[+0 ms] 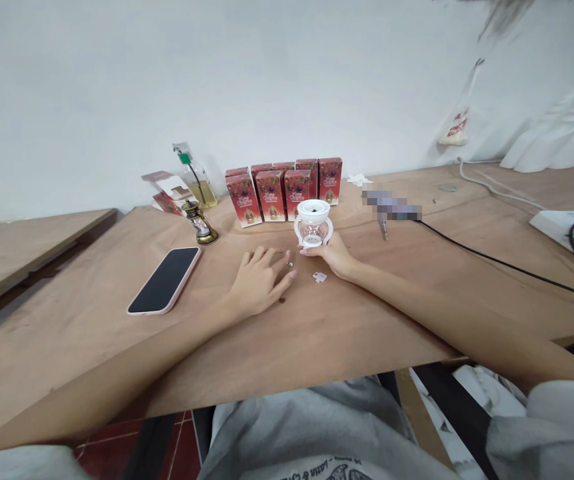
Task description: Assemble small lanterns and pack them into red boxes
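right hand (334,257): fingers were curled round the base of the small white-and-clear plastic lantern (313,225), which stood upright on the brown wooden desk (367,320) | left hand (257,283): lay flat, fingers spread, empty, just left of it | tiny white plastic tab (319,277) sat between the hands, nearer the right

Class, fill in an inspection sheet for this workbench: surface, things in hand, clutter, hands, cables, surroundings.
Surface: brown wooden table, bare wood.
Things in hand: white-capped clear globe, upright; small white part lying beside it.
Clutter: phone, screen up; red boxes in rows; brass lantern; bottle.
Hands: left hand flat on the table; right hand holds the globe's base.
Cables: black cable across the table; power strip.
Surroundings: white wall; hanging bag.
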`<state>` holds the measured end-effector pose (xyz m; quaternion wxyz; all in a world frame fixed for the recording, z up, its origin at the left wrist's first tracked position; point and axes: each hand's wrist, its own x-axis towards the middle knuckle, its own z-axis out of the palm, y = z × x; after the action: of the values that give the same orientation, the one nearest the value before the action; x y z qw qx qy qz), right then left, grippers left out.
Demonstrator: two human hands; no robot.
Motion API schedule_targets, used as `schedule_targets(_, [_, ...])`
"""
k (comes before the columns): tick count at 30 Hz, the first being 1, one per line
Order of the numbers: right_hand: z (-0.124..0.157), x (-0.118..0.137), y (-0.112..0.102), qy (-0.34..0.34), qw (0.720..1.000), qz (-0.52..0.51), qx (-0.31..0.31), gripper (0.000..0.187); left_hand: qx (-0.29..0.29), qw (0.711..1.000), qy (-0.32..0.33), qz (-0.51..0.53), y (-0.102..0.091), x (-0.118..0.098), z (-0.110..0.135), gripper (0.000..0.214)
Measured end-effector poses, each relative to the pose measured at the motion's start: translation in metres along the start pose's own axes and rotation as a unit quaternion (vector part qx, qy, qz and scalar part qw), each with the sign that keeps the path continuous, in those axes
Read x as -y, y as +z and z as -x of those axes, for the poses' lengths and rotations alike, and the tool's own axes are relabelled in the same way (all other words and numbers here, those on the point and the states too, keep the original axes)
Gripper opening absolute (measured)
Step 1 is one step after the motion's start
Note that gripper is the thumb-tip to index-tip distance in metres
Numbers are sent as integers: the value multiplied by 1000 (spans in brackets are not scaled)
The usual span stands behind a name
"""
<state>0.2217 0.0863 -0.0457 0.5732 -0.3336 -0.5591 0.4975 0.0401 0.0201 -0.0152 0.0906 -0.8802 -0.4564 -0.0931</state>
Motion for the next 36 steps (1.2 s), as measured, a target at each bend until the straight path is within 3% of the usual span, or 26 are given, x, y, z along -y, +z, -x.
schedule_targets(8, [2, 3, 1, 25, 1000, -18, 0, 44, 58, 996, 56, 25, 5, -9, 4, 56])
schedule_targets(13, [1, 2, 1, 21, 1000, -15, -4, 44, 53, 992, 111, 17, -4, -37, 25, 63])
schedule_targets(16, [0, 0, 0, 21, 1000, -9, -6, 43, 15, 984, 177, -2, -5, -61, 50, 63])
schedule_targets(20, [-1, -3, -1, 20, 1000, -2, 2, 41, -121, 969, 211, -43, 1, -86, 79, 54])
schedule_targets(23, [-1, -3, -1, 16, 1000, -1, 7, 41, -193, 946, 249, -73, 2, -91, 93, 41])
schedule_targets(28, [0, -1, -1, 15, 1000, 2, 4, 42, -213, 919, 332, -13, -7, -86, 103, 32])
schedule_targets(34, [0, -1, -1, 23, 1000, -3, -1, 41, -288, 898, 318, 98, 2, -85, 105, 23])
schedule_targets(36, [0, -1, -1, 25, 1000, 0, -1, 40, -289, 896, 304, 145, 4, -84, 105, 23])
